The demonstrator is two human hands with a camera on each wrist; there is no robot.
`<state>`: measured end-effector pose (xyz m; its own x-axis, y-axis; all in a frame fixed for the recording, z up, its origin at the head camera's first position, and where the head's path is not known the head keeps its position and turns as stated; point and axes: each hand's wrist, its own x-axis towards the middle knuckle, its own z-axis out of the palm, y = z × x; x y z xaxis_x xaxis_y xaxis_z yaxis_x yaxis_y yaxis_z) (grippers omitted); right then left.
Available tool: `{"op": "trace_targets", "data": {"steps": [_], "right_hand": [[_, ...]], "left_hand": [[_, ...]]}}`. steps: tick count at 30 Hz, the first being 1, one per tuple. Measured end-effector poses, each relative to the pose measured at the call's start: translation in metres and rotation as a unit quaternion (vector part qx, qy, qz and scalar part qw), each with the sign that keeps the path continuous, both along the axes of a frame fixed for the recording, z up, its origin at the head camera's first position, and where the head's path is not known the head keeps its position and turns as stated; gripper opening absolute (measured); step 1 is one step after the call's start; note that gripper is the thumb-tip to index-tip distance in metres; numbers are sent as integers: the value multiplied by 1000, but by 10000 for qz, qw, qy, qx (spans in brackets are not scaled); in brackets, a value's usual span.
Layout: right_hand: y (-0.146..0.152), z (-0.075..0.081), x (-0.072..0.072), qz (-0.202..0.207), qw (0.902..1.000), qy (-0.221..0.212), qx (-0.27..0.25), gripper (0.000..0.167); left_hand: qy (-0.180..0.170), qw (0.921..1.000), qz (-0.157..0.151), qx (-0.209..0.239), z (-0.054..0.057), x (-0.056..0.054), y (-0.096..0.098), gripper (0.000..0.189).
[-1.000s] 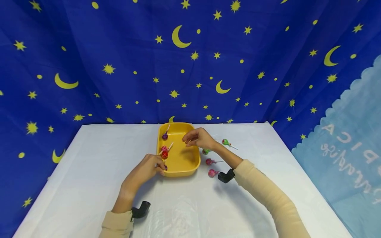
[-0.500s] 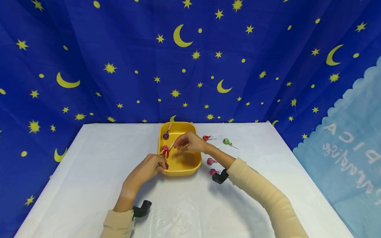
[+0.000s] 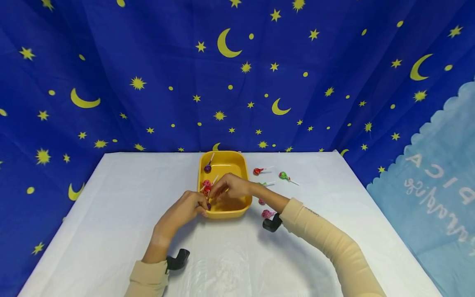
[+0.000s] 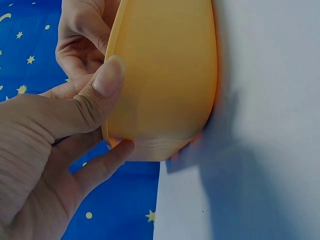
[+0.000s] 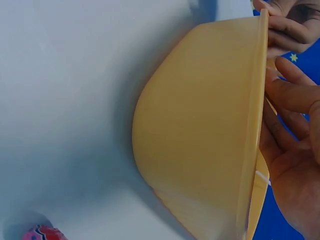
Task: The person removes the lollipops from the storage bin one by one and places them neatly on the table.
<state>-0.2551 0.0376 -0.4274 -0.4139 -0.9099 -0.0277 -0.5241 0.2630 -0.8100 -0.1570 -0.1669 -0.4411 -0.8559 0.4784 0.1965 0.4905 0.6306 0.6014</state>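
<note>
My left hand (image 3: 185, 209) grips the near-left corner of a yellow plastic tray (image 3: 243, 165). Its thumb (image 4: 109, 75) lies along the outer wall in the left wrist view. Close to those fingertips, inside the tray, is a dark purple lollipop (image 3: 209, 206), partly covered. My right hand (image 3: 231, 187) reaches into the tray, fingers bent down toward the left hand. Its fingertips are hidden, so any hold cannot be made out. Beside them lie a red lollipop (image 3: 207, 190) and a pink lollipop (image 3: 206, 182). Another purple lollipop (image 3: 208, 168) leans at the far-left wall.
Right of the tray, on the white tabletop (image 3: 315, 231), lie a red lollipop (image 3: 257, 171), a green lollipop (image 3: 284, 175) and pink lollipops (image 3: 267, 214), some partly behind the right forearm. A blue star-patterned cloth (image 3: 178, 74) hangs behind the table.
My right hand has moved left and toward me inside the tray, close to the left fingertips. The red lollipop on the table has come into view. The left hand stays at the tray's corner.
</note>
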Motion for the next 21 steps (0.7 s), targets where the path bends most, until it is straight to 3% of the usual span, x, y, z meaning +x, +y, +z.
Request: {"op": "trace_targets", "data": {"steps": [12,15,21], "right_hand": [[-12,-6,-3,156,9982,400,424,44],[-15,-8,-3,173,9972,512,513,43],[-21,-8,0,178,9905,1127,773,34]], "left_hand": [[-88,10000,-16,-10,2,-1,-1,13],[-94,9999,-47,20,2,-2,-1,13],[-64,10000,-29,12,1,-1,-1,14]]}}
